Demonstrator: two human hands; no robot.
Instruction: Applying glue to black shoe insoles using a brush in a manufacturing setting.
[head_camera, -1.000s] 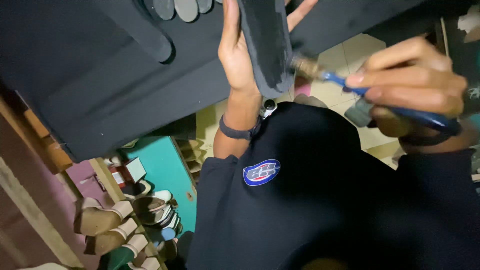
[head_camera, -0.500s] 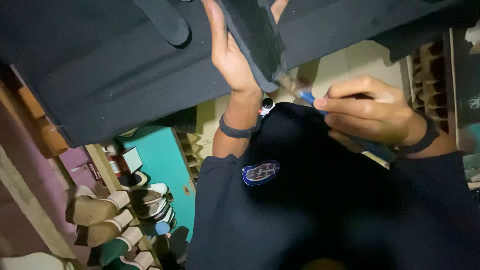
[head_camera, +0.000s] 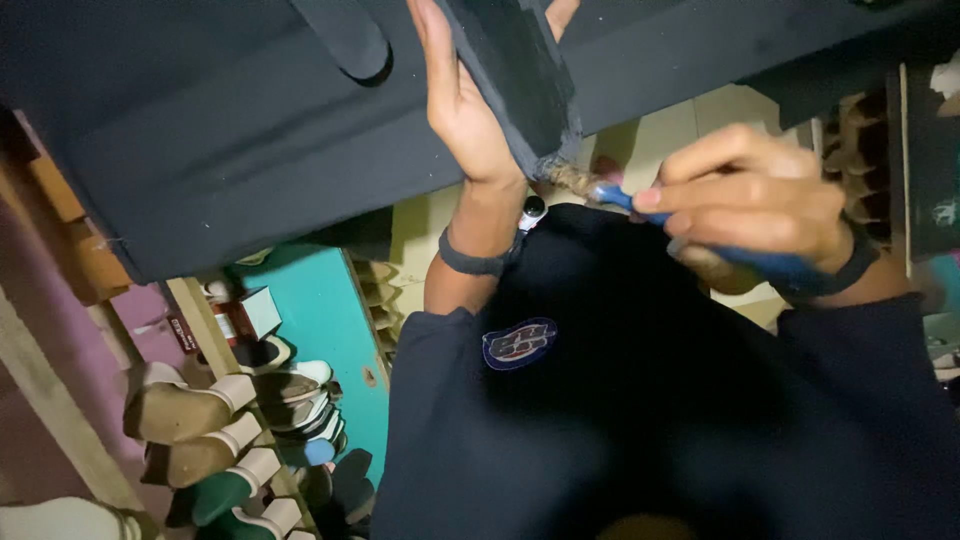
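- Dark grey flat shoe sole (head_camera: 515, 75) stands upright, far centre, gripped by the left hand (head_camera: 462, 110).
- Right hand (head_camera: 750, 205) fingers pinch a blue-handled brush (head_camera: 610, 195), bristles touching the sole's near end.

My left hand (head_camera: 465, 110) holds a flat dark shoe sole (head_camera: 515, 75) upright, palm against its side. My right hand (head_camera: 755, 205) grips a blue-handled brush (head_camera: 610, 193), its bristles touching the sole's lower edge. Shoes (head_camera: 200, 420) line a rack at lower left, beside a teal panel (head_camera: 320, 310).
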